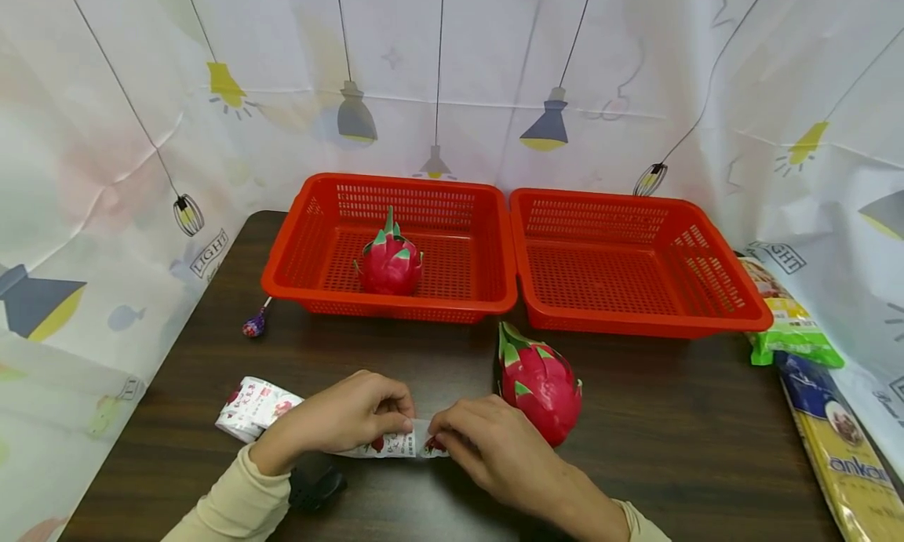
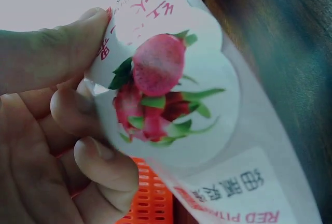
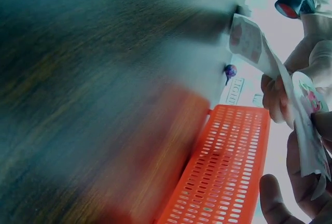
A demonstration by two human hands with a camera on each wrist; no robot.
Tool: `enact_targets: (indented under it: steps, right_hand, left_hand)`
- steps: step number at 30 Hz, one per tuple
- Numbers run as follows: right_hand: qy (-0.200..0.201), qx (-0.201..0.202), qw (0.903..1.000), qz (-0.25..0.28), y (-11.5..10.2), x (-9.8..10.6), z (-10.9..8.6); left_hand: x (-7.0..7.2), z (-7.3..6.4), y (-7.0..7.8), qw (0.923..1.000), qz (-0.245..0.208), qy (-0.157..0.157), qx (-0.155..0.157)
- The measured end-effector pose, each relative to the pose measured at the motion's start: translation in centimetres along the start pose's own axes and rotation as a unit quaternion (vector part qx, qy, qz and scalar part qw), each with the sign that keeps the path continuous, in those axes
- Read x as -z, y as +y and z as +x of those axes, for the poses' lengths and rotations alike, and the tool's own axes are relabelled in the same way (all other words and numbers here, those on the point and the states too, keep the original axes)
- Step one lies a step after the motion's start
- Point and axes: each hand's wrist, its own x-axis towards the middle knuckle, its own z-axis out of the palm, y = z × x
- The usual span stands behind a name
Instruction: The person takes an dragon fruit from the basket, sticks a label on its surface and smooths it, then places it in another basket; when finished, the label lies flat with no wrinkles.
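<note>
My left hand point(image 1: 346, 412) pinches a strip of printed stickers point(image 1: 388, 446) between thumb and fingers. The strip runs back under that hand to its roll point(image 1: 247, 409) on the left of the table. Close by, my right hand point(image 1: 504, 452) pinches the strip's free end with thumb and fingertips. In the left wrist view a rounded sticker point(image 2: 155, 94) shows a cut and a whole dragon fruit on the backing. Just beyond the right hand lies a pink dragon fruit point(image 1: 547, 389) with green-tipped scales, its base partly overlapped by the hand.
A second dragon fruit point(image 1: 391, 267) sits in the left red basket point(image 1: 462, 307); the right red basket point(image 1: 636, 322) adjoins it. A lollipop point(image 1: 254, 324) lies at left. A green bag point(image 1: 794, 334) and a yellow-blue packet point(image 1: 840, 448) line the right edge.
</note>
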Motion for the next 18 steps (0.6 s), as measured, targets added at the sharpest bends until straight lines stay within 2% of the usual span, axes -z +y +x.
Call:
enact_targets:
  steps: [5, 11, 15, 18]
  right_hand:
    - [0.009, 0.002, 1.0, -0.001, 0.1, 0.2, -0.2]
    - [0.002, -0.034, 0.9994, 0.011, -0.2, 0.6, -0.9]
    - [-0.003, -0.06, 0.9978, 0.028, -0.2, 0.9, -1.6]
    - [-0.007, -0.07, 0.9969, 0.035, -0.1, 1.1, -2.1]
  left_hand:
    - [0.1, 0.4, -0.4, 0.9999, -0.011, 0.001, 0.004]
    - [0.1, 0.7, -1.0, 0.9994, -0.026, -0.002, 0.021]
    - [0.0, 0.9, -1.6, 0.998, -0.045, -0.011, 0.044]
    - [-0.2, 1.1, -2.1, 0.9976, -0.022, 0.001, 0.066]
